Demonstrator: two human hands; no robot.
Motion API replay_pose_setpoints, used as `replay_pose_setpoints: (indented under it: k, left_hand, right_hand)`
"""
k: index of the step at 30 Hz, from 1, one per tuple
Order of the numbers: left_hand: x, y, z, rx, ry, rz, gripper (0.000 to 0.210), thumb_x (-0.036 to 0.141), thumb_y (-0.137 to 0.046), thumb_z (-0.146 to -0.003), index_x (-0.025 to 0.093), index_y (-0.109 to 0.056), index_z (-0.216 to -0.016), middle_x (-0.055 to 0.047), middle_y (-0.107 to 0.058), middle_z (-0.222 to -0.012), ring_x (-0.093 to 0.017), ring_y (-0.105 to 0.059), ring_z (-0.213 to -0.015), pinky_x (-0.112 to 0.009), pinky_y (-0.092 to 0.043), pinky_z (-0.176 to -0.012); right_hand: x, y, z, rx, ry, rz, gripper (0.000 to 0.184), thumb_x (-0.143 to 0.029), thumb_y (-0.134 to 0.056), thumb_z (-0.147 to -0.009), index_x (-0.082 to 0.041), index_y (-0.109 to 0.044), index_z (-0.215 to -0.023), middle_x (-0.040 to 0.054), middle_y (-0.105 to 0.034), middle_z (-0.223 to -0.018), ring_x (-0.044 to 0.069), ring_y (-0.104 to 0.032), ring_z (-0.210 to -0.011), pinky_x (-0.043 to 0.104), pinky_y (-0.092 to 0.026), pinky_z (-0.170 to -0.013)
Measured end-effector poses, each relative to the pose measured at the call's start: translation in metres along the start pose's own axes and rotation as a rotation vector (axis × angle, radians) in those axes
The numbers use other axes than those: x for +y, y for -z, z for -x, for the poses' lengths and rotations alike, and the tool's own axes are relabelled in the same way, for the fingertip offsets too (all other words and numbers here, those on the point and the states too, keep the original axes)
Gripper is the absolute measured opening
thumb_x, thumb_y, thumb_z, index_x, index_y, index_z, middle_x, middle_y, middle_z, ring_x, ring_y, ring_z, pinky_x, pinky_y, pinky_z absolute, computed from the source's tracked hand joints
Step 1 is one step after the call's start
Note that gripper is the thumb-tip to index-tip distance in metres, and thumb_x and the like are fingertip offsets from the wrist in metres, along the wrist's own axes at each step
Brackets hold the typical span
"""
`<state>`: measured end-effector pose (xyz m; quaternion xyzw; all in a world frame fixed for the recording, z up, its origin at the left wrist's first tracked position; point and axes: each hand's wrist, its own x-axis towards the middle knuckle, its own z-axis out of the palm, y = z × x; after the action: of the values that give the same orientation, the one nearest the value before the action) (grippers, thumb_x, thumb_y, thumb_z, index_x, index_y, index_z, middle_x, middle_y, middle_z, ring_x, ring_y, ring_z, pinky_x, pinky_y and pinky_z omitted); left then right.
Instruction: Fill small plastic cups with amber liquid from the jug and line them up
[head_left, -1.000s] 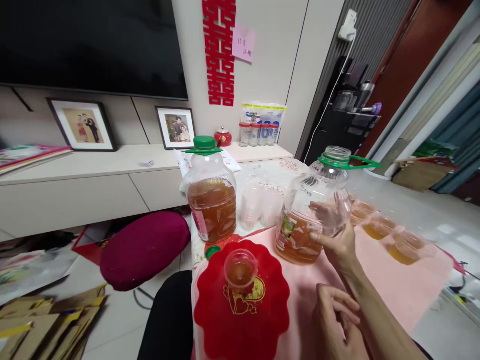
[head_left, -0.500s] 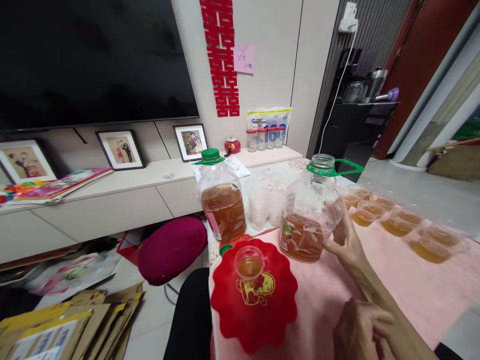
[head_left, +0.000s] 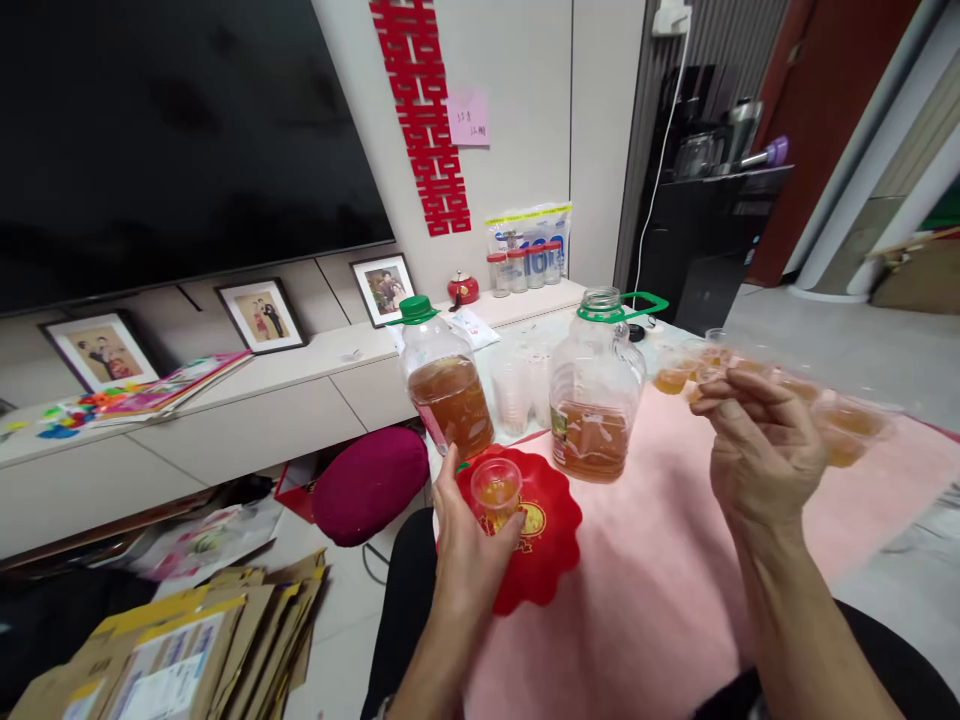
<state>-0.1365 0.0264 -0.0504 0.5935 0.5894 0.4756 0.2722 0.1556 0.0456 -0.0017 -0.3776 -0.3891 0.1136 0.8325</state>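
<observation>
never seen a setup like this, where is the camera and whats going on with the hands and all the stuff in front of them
There is no machine here, just a person's two bare hands. Every picture comes from one camera worn on the head, looking forward and down.

The left hand is at a small clear cup of amber liquid above the red tray, thumb and fingers around it; how firmly it grips is hard to tell. The right hand is raised over the pink cloth, fingers curled, with nothing clearly visible in it.

Beyond the tray stand a capped jug and an open jug, both partly filled with amber liquid. More filled cups sit on the right.
</observation>
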Motion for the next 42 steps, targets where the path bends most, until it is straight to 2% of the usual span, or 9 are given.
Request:
replay_pose_setpoints:
  k: [2, 6, 10, 15, 21, 25, 33, 38, 42]
  left_hand:
    - [-0.003, -0.002, -0.007, -0.071, 0.074, 0.044, 0.116, 0.033, -0.08, -0.07, 0.026, -0.011, -0.163, -0.013, -0.029, -0.168, -0.028, -0.032, -0.159, -0.052, -0.025, -0.137]
    - [-0.002, -0.013, -0.017, -0.147, 0.215, 0.2, 0.123, 0.03, -0.08, -0.061, 0.022, -0.01, -0.162, -0.017, -0.045, -0.154, -0.029, -0.048, -0.147, -0.051, -0.04, -0.128]
    - [-0.002, -0.018, -0.019, -0.147, 0.229, 0.224, 0.116, 0.032, -0.075, -0.063, 0.017, -0.011, -0.159, -0.015, -0.057, -0.131, -0.029, -0.056, -0.134, -0.052, -0.048, -0.118]
    - [-0.004, -0.012, -0.015, -0.178, 0.16, 0.237, 0.111, 0.033, -0.076, -0.069, 0.02, -0.012, -0.158, -0.011, -0.059, -0.127, -0.024, -0.059, -0.129, -0.049, -0.046, -0.121]
    - [0.024, -0.009, 0.005, -0.265, 0.143, 0.336, 0.109, 0.037, -0.08, -0.074, 0.026, -0.013, -0.16, -0.011, -0.062, -0.128, -0.024, -0.064, -0.128, -0.04, -0.059, -0.106]
    - [0.039, -0.014, 0.018, -0.236, 0.146, 0.401, 0.109, 0.041, -0.083, -0.075, 0.032, -0.018, -0.162, -0.007, -0.067, -0.124, -0.02, -0.069, -0.119, -0.033, -0.061, -0.102]
    - [0.01, -0.034, 0.013, -0.494, 0.022, 0.379, 0.117, 0.045, -0.082, -0.082, 0.022, 0.0, -0.162, -0.017, -0.063, -0.136, -0.023, -0.069, -0.127, -0.036, -0.06, -0.11]
    - [0.033, -0.064, 0.035, -0.368, 0.058, 0.442, 0.111, 0.043, -0.078, -0.078, 0.026, -0.011, -0.164, -0.014, -0.063, -0.138, -0.022, -0.066, -0.13, -0.035, -0.057, -0.112]
    - [0.032, -0.082, 0.049, -0.285, -0.044, 0.381, 0.109, 0.042, -0.077, -0.076, 0.021, -0.016, -0.164, -0.021, -0.052, -0.153, -0.03, -0.062, -0.137, -0.043, -0.059, -0.112]
  right_hand:
    - [-0.011, -0.005, 0.01, -0.126, -0.031, 0.033, 0.028, -0.031, -0.083, -0.081, -0.027, -0.075, -0.108, 0.0009, -0.076, -0.095, 0.016, -0.07, -0.082, 0.035, -0.057, -0.078]
    - [-0.025, -0.015, 0.03, -0.459, -0.136, 0.137, 0.021, -0.033, -0.08, -0.086, -0.027, -0.076, -0.107, 0.0018, -0.077, -0.095, 0.016, -0.071, -0.08, 0.032, -0.057, -0.074]
    - [-0.027, -0.03, 0.045, -0.725, -0.22, 0.224, 0.012, -0.035, -0.073, -0.092, -0.024, -0.074, -0.096, 0.0004, -0.074, -0.088, 0.014, -0.067, -0.078, 0.029, -0.052, -0.069]
    - [-0.015, -0.045, 0.064, -0.917, -0.362, 0.267, 0.029, -0.045, -0.066, -0.098, -0.021, -0.06, -0.081, -0.0053, -0.059, -0.071, 0.011, -0.052, -0.063, 0.027, -0.043, -0.061]
    - [-0.007, -0.05, 0.077, -0.986, -0.554, 0.243, 0.039, -0.053, -0.064, -0.099, -0.021, -0.058, -0.079, -0.0062, -0.057, -0.07, 0.01, -0.053, -0.062, 0.027, -0.045, -0.061]
    - [-0.009, -0.047, 0.076, -0.975, -0.699, 0.2, 0.035, -0.049, -0.07, -0.096, -0.02, -0.059, -0.08, -0.0075, -0.056, -0.068, 0.009, -0.053, -0.058, 0.024, -0.044, -0.055]
    - [-0.005, -0.022, 0.064, -0.979, -0.938, 0.074, 0.036, -0.043, -0.071, -0.098, -0.019, -0.057, -0.075, -0.0113, -0.052, -0.058, 0.005, -0.046, -0.045, 0.02, -0.04, -0.046]
    - [-0.001, 0.0, 0.061, -0.901, -0.981, 0.029, 0.035, -0.043, -0.069, -0.099, -0.018, -0.058, -0.077, -0.0111, -0.051, -0.059, 0.005, -0.045, -0.045, 0.019, -0.04, -0.045]
    - [0.0, 0.026, 0.046, -0.807, -0.975, 0.035, 0.033, -0.042, -0.069, -0.099, -0.018, -0.06, -0.08, -0.0103, -0.053, -0.062, 0.004, -0.046, -0.047, 0.019, -0.041, -0.045]
